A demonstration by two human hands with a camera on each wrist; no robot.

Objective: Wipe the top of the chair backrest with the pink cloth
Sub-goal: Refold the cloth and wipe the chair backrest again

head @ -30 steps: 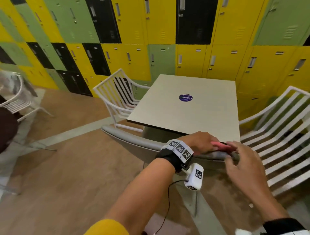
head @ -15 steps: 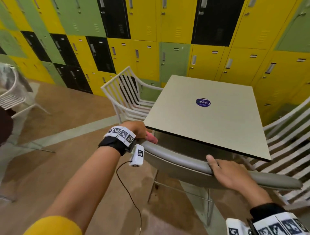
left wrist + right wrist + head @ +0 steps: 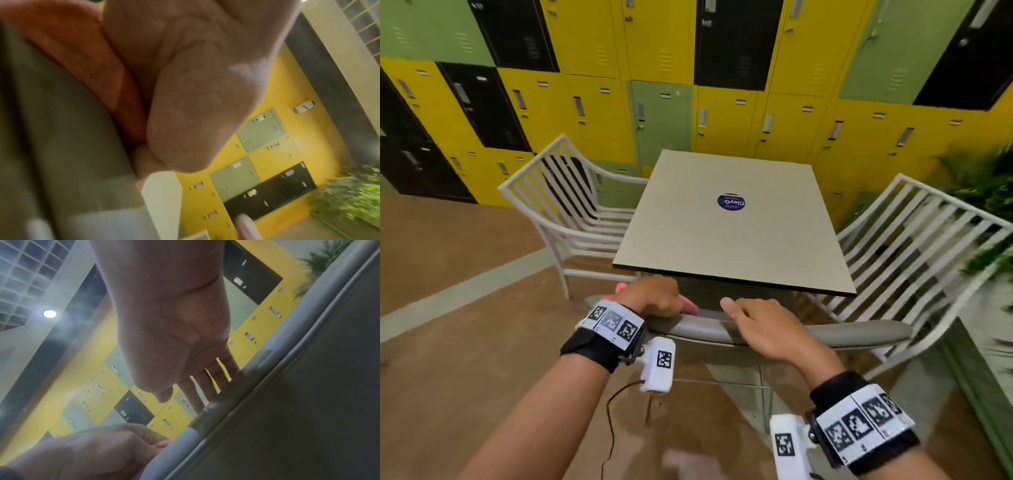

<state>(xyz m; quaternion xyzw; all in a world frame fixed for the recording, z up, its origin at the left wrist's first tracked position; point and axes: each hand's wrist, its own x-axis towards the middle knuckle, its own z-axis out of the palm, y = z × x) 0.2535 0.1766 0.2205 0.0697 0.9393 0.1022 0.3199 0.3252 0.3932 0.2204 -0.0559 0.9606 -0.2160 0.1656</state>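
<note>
The grey chair backrest [image 3: 859, 331] runs across in front of me, tucked against the table. My left hand [image 3: 654, 296] sits on its top near the left end, fingers curled over the pink cloth [image 3: 691, 307], which shows on both sides of the hand. In the left wrist view the palm [image 3: 195, 97] presses the cloth [image 3: 82, 56] against the backrest [image 3: 51, 146]. My right hand [image 3: 760, 325] rests on the middle of the top edge, thumb pointing left. The right wrist view shows its fingers [image 3: 205, 386] lying straight across the rail [image 3: 287, 386].
The beige square table [image 3: 729, 240] with a round purple sticker [image 3: 731, 202] stands just behind the backrest. White slatted chairs flank it on the left [image 3: 558, 205] and right [image 3: 914, 246]. Yellow, green and black lockers [image 3: 722, 120] form the back wall. A plant [image 3: 983, 185] stands at the right.
My left hand slid the pink cloth from beside the right hand to the backrest's left end, then back a little to the right. The right hand settled on the top edge.
</note>
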